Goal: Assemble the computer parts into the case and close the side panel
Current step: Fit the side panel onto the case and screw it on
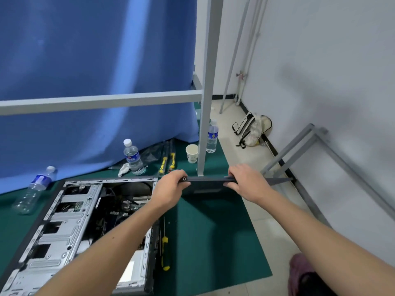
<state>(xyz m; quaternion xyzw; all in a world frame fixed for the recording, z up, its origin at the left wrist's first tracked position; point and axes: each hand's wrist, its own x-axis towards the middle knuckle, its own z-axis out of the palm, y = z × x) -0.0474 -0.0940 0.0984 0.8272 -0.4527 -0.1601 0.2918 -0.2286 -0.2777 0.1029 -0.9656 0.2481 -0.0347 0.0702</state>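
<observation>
An open computer case [70, 227] lies on its side on the green mat, its metal drive bays and dark wiring exposed. To its right I hold the dark side panel [208, 182] almost edge-on above the mat. My left hand [171, 189] grips the panel's left end, near a round thumbscrew. My right hand [245, 182] grips its top edge further right. The panel's far tip reaches toward the wall.
A yellow-handled screwdriver [164, 251] lies beside the case. Water bottles [133, 158], a paper cup [192, 153] and more yellow tools [163, 163] sit at the back by a grey frame post [206, 103]. An empty bottle [32, 192] lies at left. Grey frames lean on the right wall.
</observation>
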